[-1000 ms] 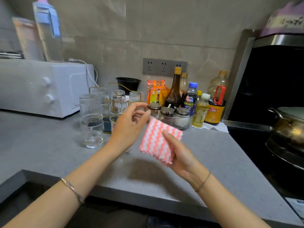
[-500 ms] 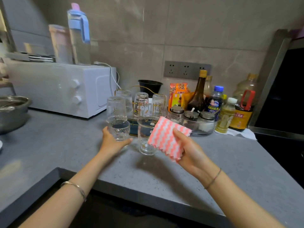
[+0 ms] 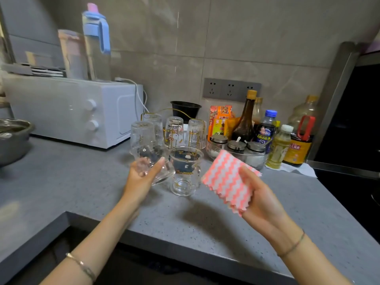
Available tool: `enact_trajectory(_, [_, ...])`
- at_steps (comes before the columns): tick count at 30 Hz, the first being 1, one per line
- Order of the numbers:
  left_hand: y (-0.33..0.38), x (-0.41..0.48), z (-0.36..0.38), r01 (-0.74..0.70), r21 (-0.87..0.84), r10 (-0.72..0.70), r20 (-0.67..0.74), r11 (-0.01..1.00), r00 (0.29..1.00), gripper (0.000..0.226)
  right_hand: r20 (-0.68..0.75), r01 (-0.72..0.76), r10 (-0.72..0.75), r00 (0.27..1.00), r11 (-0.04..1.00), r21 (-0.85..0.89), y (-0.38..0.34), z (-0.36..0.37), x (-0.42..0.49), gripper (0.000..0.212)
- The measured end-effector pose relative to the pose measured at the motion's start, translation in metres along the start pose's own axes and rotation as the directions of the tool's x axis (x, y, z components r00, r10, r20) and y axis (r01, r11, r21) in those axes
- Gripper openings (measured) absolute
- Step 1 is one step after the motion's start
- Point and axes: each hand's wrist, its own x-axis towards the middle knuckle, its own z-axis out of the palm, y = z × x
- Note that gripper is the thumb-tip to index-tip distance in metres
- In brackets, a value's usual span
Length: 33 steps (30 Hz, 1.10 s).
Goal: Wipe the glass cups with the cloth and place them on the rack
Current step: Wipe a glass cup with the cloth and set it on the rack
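My left hand grips a clear glass cup, lifted and tilted just above the grey counter. Behind it an inverted ribbed glass stands where the two were stacked. A second cup with a blue cartoon print stands upright on the counter between my hands. My right hand holds a folded pink-and-white zigzag cloth, off the counter and right of that cup. The gold wire rack at the back holds three inverted glasses.
A white oven stands at the back left, with a metal bowl at the left edge. Spice jars, sauce and oil bottles crowd the back right. A black stove area lies right. The counter's front edge steps back at the left.
My left hand closed on the lower glass of the stack and has lifted and tilted it toward me. The cloth hand drifted right and lower, away from the printed cup.
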Motion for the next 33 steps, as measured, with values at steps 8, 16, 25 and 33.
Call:
enact_trajectory(8, [0.051, -0.073, 0.077, 0.367, -0.39, -0.118, 0.533, 0.844, 0.838, 0.077, 0.066, 0.32, -0.333, 0.941, 0.936, 0.147, -0.031, 0.001, -0.028, 0.074])
enact_trajectory(16, [0.054, -0.115, 0.143, 0.263, -0.312, -0.002, 0.641, 0.913, 0.768, 0.064, 0.388, 0.673, -0.698, 0.602, 0.181, -0.717, -0.029, 0.0, -0.043, 0.04])
enact_trajectory(25, [0.067, -0.12, 0.159, 0.207, -0.28, 0.017, 0.63, 0.937, 0.776, 0.072, 0.633, 0.686, -0.57, 0.524, -0.157, -0.71, -0.005, -0.048, -0.065, 0.043])
enact_trajectory(33, [0.067, -0.135, 0.171, 0.216, -0.321, 0.041, 0.635, 0.922, 0.771, 0.058, 0.585, 0.617, -0.658, 0.474, -0.226, -0.754, -0.03, -0.038, -0.071, 0.044])
